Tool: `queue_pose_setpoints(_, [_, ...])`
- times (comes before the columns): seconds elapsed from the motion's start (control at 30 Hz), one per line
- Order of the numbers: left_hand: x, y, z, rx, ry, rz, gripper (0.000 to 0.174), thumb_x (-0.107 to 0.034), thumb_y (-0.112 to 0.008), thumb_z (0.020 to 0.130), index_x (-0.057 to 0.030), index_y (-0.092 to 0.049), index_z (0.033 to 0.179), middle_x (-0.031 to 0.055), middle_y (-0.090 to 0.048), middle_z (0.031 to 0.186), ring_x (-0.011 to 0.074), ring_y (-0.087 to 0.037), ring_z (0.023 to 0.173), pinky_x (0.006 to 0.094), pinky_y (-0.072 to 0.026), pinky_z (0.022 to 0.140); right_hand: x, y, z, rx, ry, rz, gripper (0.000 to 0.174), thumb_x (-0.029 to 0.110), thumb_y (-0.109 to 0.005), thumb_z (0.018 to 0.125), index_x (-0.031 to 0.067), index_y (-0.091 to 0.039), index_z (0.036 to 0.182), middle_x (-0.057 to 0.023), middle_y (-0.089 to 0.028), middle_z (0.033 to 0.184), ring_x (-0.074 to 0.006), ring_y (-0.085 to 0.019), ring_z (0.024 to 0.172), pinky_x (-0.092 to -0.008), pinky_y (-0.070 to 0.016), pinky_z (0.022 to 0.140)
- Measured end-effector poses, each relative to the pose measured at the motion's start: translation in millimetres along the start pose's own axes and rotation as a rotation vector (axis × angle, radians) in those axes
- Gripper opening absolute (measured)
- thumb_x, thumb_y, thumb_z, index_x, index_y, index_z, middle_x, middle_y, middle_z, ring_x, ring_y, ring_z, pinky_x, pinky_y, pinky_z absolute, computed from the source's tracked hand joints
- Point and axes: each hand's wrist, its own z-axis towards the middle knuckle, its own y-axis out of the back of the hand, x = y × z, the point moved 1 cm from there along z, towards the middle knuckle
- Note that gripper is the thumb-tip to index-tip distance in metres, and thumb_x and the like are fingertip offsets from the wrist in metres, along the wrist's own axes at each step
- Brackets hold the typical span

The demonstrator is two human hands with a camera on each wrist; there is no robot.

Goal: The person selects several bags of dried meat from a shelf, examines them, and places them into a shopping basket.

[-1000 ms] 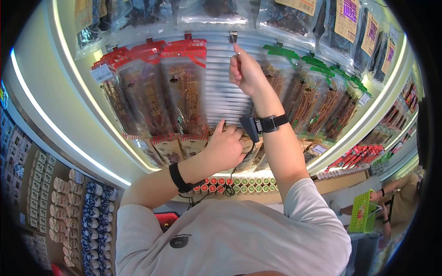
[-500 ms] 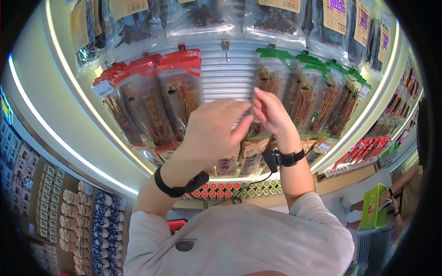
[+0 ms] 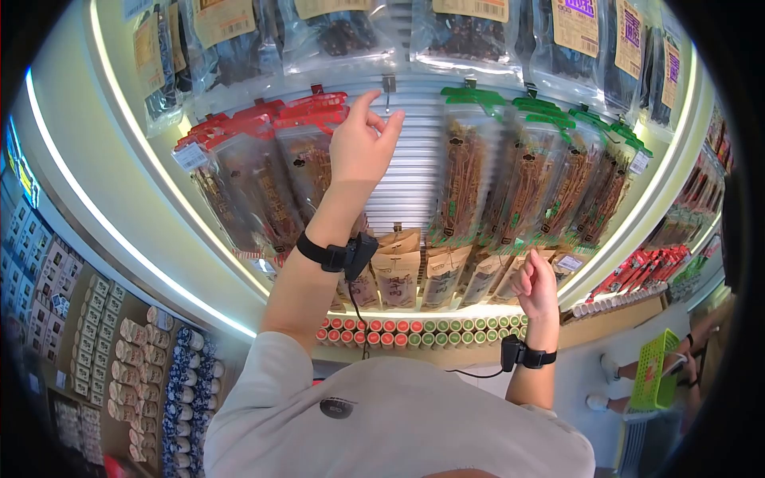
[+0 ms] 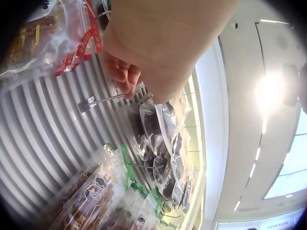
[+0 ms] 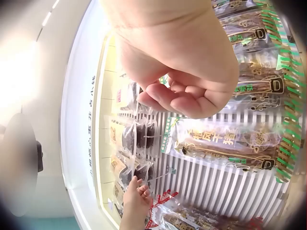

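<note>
My left hand (image 3: 362, 147) is raised beside a bare metal display hook (image 3: 388, 94) on the ribbed wall panel, its thumb and index finger parted. In the left wrist view, the fingertips overlap the outer end of the hook (image 4: 108, 99). Red-topped bags of dried sticks (image 3: 263, 179) hang left of that hook, partly behind my left forearm. Green-topped bags (image 3: 464, 171) of similar sticks hang to its right. Lower right, my right hand (image 3: 536, 287) hangs with loosely curled fingers and holds nothing; the right wrist view shows its fingers (image 5: 187, 100) bent toward the palm.
Clear bags of dark dried food (image 3: 462, 48) hang above. Brown paper packets (image 3: 398, 275) line the bottom ledge, with small red- and green-lidded tubs (image 3: 406, 333) below. Shelves of jars (image 3: 187, 382) stand at left. A person's green basket (image 3: 655, 370) is at far right.
My right hand has come down from the hook toward the lower right. My left hand has risen from the lower packets, passing near my right hand, up to the hook.
</note>
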Motion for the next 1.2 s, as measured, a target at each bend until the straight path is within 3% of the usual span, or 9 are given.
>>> queue_pose_setpoints(0.17, [8, -9, 8, -0.041, -0.099, 0.06, 0.041, -0.022, -0.067, 0.081, -0.0019, -0.057, 0.115, 0.004, -0.061, 0.068, 0.0087, -0.053, 0.058, 0.0235, -0.0448, 0.06, -17, 20, -11, -0.094, -0.044, 0.028, 0.035, 0.028, -0.047, 0.095, 0.0118, -0.043, 0.064, -0.0006, -0.039, 0.043, -0.01, -0.029, 0.034, -0.0241, -0.0216, 0.038])
queue_pose_setpoints(0.23, [12, -15, 11, -0.015, -0.101, 0.104, 0.034, -0.027, -0.064, 0.08, -0.0077, -0.061, 0.108, 0.0063, -0.063, 0.072, 0.0222, -0.06, 0.065, 0.0358, -0.0473, 0.063, -20, 23, -14, -0.1, -0.05, 0.032, 0.035, 0.028, -0.047, 0.095, 0.0117, -0.043, 0.064, -0.0007, -0.039, 0.043, -0.0101, -0.029, 0.034, -0.024, -0.0222, 0.038])
queue_pose_setpoints(0.43, [8, -15, -3, 0.004, 0.014, 0.068, 0.023, -0.017, -0.062, 0.081, -0.0081, -0.064, 0.102, 0.0048, -0.059, 0.067, 0.0159, -0.055, 0.056, 0.0305, -0.045, 0.058, -34, 40, -22, -0.164, -0.064, 0.002, 0.033, 0.026, -0.048, 0.094, 0.0112, -0.043, 0.065, -0.0005, -0.039, 0.044, -0.0099, -0.032, 0.035, -0.0241, -0.0245, 0.039])
queue_pose_setpoints(0.57, [18, -24, -5, 0.144, 0.004, -0.068, 0.029, -0.007, -0.059, 0.085, -0.0038, -0.047, 0.112, 0.0013, -0.057, 0.07, 0.0069, -0.052, 0.06, 0.0216, -0.0423, 0.054, -57, 54, -27, -0.178, -0.089, 0.064, 0.035, 0.025, -0.049, 0.094, 0.0109, -0.042, 0.063, -0.0009, -0.039, 0.044, -0.0097, -0.032, 0.037, -0.0244, -0.025, 0.039])
queue_pose_setpoints(0.67, [29, -38, -10, 0.156, 0.012, -0.211, 0.039, -0.006, -0.058, 0.086, -0.0062, -0.035, 0.117, 0.0044, -0.057, 0.077, 0.0088, -0.054, 0.062, 0.0206, -0.0421, 0.054, -85, 69, -30, -0.185, -0.136, 0.141, 0.035, 0.023, -0.05, 0.094, 0.0107, -0.041, 0.062, -0.0001, -0.038, 0.045, -0.0096, -0.032, 0.037, -0.0243, -0.0253, 0.039])
queue_pose_setpoints(0.83, [29, -52, -15, 0.076, -0.008, -0.24, 0.044, -0.003, -0.057, 0.086, -0.0067, -0.03, 0.12, 0.0089, -0.056, 0.089, 0.0109, -0.055, 0.063, 0.0206, -0.0422, 0.053, -123, 85, -25, -0.24, -0.244, 0.168, 0.034, 0.022, -0.052, 0.092, 0.0106, -0.043, 0.062, 0.0004, -0.039, 0.047, -0.0091, -0.035, 0.037, -0.0227, -0.0259, 0.037])
queue_pose_setpoints(1.07, [20, -52, -28, 0.051, 0.066, -0.314, 0.06, 0.001, -0.053, 0.085, -0.0043, -0.021, 0.136, 0.009, -0.055, 0.094, 0.0073, -0.054, 0.066, 0.0205, -0.0458, 0.061, -117, 74, -14, -0.09, -0.288, 0.034, 0.031, 0.021, -0.054, 0.091, 0.0097, -0.046, 0.063, -0.0007, -0.044, 0.048, -0.009, -0.039, 0.038, -0.0222, -0.0274, 0.036])
queue_pose_setpoints(1.17, [30, -46, -38, 0.112, 0.137, -0.224, 0.062, -0.005, -0.055, 0.087, -0.0041, -0.021, 0.139, 0.0071, -0.059, 0.09, 0.0103, -0.056, 0.066, 0.0202, -0.0424, 0.057, -113, 71, -16, -0.083, -0.289, 0.021, 0.031, 0.021, -0.054, 0.091, 0.0098, -0.046, 0.063, -0.0007, -0.044, 0.048, -0.0092, -0.039, 0.037, -0.022, -0.027, 0.036])
queue_pose_setpoints(1.2, [26, -45, -46, 0.087, 0.149, -0.267, 0.051, -0.007, -0.054, 0.088, -0.0021, -0.034, 0.134, 0.0052, -0.06, 0.088, 0.0097, -0.056, 0.067, 0.0204, -0.0432, 0.059, -109, 70, -18, -0.073, -0.3, 0.011, 0.031, 0.021, -0.054, 0.091, 0.0097, -0.046, 0.063, -0.0007, -0.044, 0.048, -0.0092, -0.039, 0.037, -0.0222, -0.0271, 0.036])
